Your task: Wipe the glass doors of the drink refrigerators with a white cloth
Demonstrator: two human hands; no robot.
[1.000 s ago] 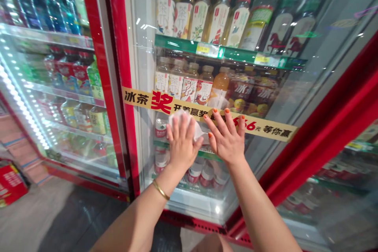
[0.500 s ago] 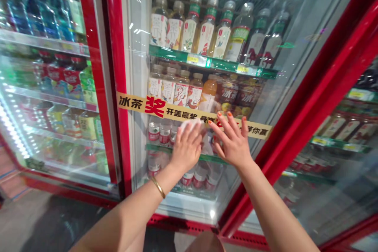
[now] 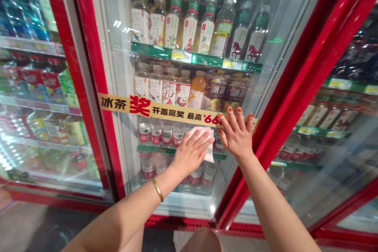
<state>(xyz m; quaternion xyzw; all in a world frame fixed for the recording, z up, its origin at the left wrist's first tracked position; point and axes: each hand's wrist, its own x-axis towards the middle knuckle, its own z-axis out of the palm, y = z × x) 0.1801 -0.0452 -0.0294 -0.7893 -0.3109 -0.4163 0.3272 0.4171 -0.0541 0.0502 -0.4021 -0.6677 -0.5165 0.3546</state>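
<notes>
My left hand [image 3: 191, 150] presses a white tissue [image 3: 209, 153] against the glass door [image 3: 174, 204] of a drinks fridge, just below a yellow printed strip [image 3: 141, 106]. The tissue sticks out past my fingertips, its rest hidden under the palm. Higher and to the right, my right hand [image 3: 238, 136] lies with fingers spread on the glass, covering part of the strip's right end. Nothing shows in that hand. Behind the door stand rows of bottled drinks [image 3: 189, 31], with water bottles [image 3: 156, 132] on the lower shelves.
Red door frames [image 3: 94, 55] run along both sides of this door. Another fridge with drinks [image 3: 35, 75] stands at the left, and one more glass door [image 3: 313, 153] is at the right. Grey floor [image 3: 53, 220] and my knee [image 3: 202, 240] show at the bottom.
The view has shifted, so the fridge sits further left. My left hand and the tissue have moved down and right relative to the strip; my right hand has slid right along it.
</notes>
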